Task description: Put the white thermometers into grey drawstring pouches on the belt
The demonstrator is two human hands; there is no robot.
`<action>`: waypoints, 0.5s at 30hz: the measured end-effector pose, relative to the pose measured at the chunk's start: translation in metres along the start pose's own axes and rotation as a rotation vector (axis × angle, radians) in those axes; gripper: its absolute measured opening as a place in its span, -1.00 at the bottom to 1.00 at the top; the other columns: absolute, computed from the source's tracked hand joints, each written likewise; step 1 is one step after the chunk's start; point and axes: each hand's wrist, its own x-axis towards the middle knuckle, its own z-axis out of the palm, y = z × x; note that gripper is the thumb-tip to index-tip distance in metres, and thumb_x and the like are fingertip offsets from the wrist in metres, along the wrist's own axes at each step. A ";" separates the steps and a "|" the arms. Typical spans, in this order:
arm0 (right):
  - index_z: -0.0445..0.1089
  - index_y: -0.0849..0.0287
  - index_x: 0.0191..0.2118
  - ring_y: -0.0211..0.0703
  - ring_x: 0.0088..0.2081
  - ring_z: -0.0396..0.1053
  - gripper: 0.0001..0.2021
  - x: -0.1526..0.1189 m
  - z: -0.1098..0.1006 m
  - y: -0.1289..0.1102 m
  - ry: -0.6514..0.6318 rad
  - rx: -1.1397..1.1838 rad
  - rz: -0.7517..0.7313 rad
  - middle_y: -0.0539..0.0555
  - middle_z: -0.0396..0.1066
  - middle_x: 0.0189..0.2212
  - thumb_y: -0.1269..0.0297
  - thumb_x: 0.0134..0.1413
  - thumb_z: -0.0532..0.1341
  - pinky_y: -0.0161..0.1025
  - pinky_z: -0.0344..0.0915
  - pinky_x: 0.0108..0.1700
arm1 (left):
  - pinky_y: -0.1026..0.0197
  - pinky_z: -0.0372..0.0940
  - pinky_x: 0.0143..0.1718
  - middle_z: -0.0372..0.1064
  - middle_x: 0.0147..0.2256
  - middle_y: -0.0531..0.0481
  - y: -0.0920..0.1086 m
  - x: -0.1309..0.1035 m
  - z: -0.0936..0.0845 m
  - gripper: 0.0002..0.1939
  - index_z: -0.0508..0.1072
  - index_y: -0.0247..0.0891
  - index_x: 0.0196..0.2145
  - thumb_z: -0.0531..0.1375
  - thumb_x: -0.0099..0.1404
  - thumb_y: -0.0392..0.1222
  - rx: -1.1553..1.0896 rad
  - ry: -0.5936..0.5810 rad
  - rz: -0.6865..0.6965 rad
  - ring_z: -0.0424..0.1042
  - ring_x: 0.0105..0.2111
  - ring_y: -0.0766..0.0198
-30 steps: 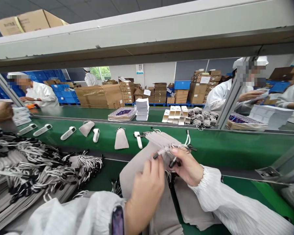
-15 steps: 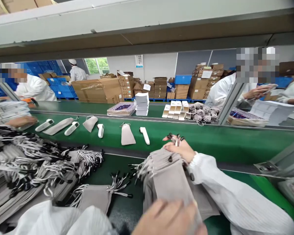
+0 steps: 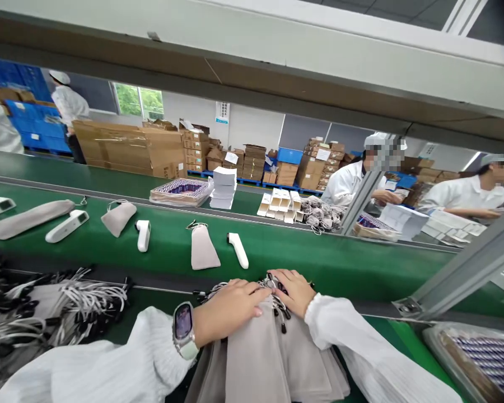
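Several grey drawstring pouches (image 3: 256, 358) lie in a stack in front of me, their white cords and black cord stoppers (image 3: 283, 324) at the far end. My left hand (image 3: 231, 308), with a watch (image 3: 183, 330) on the wrist, lies across that corded end, fingers stretched out and thumb on the cloth. From the other side, my right hand (image 3: 294, 292) rests over the cords with its fingers extended. My fingers almost meet at the middle of the stack. A white handheld thermometer-like device (image 3: 237, 250) and a single pouch (image 3: 204, 247) lie beyond my hands on the green belt.
A heap of corded pouches (image 3: 54, 313) is at my left. More white devices (image 3: 67, 226) lie along the belt. A slanted metal post (image 3: 457, 268) and a tray of striped items (image 3: 483, 352) stand at right. A shelf beam (image 3: 252, 61) crosses above. Co-workers sit across.
My left hand has moved forward from the near end of the pouches to their corded end. The pouches, raised and tilted before, lie lower. My right hand has loosened and flattened; the view has turned right.
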 end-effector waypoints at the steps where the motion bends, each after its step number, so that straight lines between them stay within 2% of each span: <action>1: 0.15 0.11 0.02 -0.09 -0.13 0.19 -0.62 -0.003 0.007 0.000 -0.010 -0.022 0.008 0.11 0.26 -0.13 0.21 0.05 -0.01 -0.11 0.15 -0.11 | 0.17 0.15 -0.13 0.30 -0.13 0.01 0.000 -0.001 0.002 -0.59 0.14 -0.11 0.02 0.08 0.21 -0.22 0.025 -0.011 0.003 0.29 -0.16 0.23; 4: 0.13 0.11 0.02 -0.11 -0.18 0.20 -0.63 -0.008 0.017 0.001 -0.024 -0.032 0.034 0.11 0.27 -0.19 0.18 0.09 -0.06 -0.12 0.14 -0.14 | 0.10 0.10 -0.07 0.27 -0.09 0.00 0.002 -0.006 0.012 -0.56 0.09 -0.12 0.05 0.08 0.21 -0.23 0.110 -0.007 0.003 0.26 -0.12 0.21; 7: 0.16 0.11 0.00 -0.13 -0.18 0.20 -0.64 -0.006 0.017 0.001 -0.062 0.056 0.082 0.10 0.29 -0.21 0.15 0.14 -0.14 -0.14 0.12 -0.12 | 0.01 0.06 -0.05 0.20 -0.01 -0.08 0.008 -0.007 0.017 -0.60 0.14 -0.22 0.02 0.06 0.22 -0.20 0.291 0.092 -0.019 0.18 -0.04 0.10; 9: 0.18 0.07 -0.02 -0.15 -0.17 0.21 -0.63 -0.002 0.016 0.000 -0.075 0.127 0.134 0.07 0.30 -0.21 0.15 0.16 -0.20 -0.15 0.10 -0.11 | -0.01 0.10 -0.11 0.20 -0.02 -0.16 0.018 -0.003 0.014 -0.67 0.22 -0.32 -0.04 0.04 0.22 -0.28 0.437 0.156 -0.033 0.18 -0.05 0.05; 12: 0.20 0.04 -0.03 -0.17 -0.15 0.22 -0.62 0.007 0.014 -0.003 -0.110 0.172 0.215 0.06 0.30 -0.21 0.11 0.15 -0.21 -0.17 0.09 -0.11 | 0.13 0.21 -0.37 0.35 -0.28 -0.14 0.036 0.010 0.007 -0.80 0.34 -0.38 -0.24 0.03 0.16 -0.42 0.510 0.114 -0.044 0.33 -0.28 0.12; 15: 0.26 0.09 -0.08 -0.13 -0.17 0.25 -0.58 0.023 0.008 -0.004 -0.217 0.132 0.288 0.11 0.31 -0.25 0.03 0.10 -0.15 -0.20 0.11 -0.13 | 0.23 0.19 -0.52 0.34 -0.48 -0.08 0.046 0.020 0.003 -0.88 0.35 -0.38 -0.42 0.05 0.12 -0.47 0.456 0.050 -0.124 0.35 -0.45 0.20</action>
